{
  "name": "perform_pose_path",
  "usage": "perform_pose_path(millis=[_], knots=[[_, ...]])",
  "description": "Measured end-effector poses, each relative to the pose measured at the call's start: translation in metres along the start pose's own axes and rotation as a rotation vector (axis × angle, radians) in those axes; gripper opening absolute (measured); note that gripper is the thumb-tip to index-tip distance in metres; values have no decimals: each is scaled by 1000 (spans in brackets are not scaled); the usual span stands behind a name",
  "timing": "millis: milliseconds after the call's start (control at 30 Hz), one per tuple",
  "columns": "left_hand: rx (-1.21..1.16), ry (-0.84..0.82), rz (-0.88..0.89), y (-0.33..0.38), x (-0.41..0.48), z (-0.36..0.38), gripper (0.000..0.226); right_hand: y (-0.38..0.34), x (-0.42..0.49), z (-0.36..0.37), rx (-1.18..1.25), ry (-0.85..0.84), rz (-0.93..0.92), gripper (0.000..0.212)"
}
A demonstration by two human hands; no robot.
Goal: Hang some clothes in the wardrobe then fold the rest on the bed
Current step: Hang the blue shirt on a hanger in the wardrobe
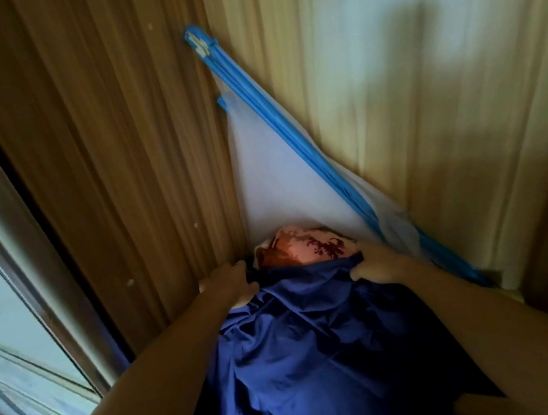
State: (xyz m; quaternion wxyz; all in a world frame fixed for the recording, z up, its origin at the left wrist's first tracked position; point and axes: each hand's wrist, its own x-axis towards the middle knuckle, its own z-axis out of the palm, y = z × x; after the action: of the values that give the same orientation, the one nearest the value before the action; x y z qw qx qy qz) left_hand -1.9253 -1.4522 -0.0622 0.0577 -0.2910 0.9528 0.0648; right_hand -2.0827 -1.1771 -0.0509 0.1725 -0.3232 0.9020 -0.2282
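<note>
- Deep in the corner of the wardrobe (pixel 126 139), where its two wood-grain panels meet, I see both arms reaching in from the bottom edge of the view.
- The left hand (pixel 230 283) sits close to the left panel. Its grip is closed on the left end of the top edge of the blue garment (pixel 316 340), with the fingers curled over a bunch of the fabric.
- The right hand (pixel 379 263) is level with it, nearer the right panel. Its grip is likewise closed on the garment's right end, fingers folded over the cloth and knuckles facing me.
- The garment's top edge runs between the two grips with a slight dip in the middle. Everything else falls below and toward me in deep creases between the forearms and runs out of the bottom of the view. I cannot tell what kind of garment it is.
- Just behind that top edge, between the hands, lies a pink cloth (pixel 305 246) with a dark red pattern. The blue fabric partly covers it.
- A white sheet with a bright blue strip (pixel 272 180) leans into the corner behind the cloth. Its strip slants from upper left down past the right hand.
- Left of the wardrobe I can make out a pale frame with glass (pixel 15 273).
</note>
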Motion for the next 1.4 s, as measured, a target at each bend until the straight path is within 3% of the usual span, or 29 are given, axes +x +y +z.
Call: perform_pose_path(millis=[100,200,367,600,800,933,1100,1400], knots=[[-37,31,85,11,-18,-37,62,-20,-20,-36,-89,16,5,28],[-81,65,171,27,-34,-83,42,-41,-37,-75,-212,114,1,29],[-65,155,286,66,-70,-173,53,-93,-77,-156,-384,229,-61,37],[26,370,443,128,-125,-295,47,-151,-170,-257,-432,438,-59,46],[-41,518,579,158,-164,-374,49,-180,-235,-313,-347,804,-25,49],[-66,601,642,171,-178,-397,49,-192,-250,-330,-212,1101,-44,55],[-81,643,686,178,-182,-402,48,-214,-256,-343,76,1423,-260,61],[-68,714,706,171,-175,-398,44,-240,-259,-380,80,1454,-440,36]])
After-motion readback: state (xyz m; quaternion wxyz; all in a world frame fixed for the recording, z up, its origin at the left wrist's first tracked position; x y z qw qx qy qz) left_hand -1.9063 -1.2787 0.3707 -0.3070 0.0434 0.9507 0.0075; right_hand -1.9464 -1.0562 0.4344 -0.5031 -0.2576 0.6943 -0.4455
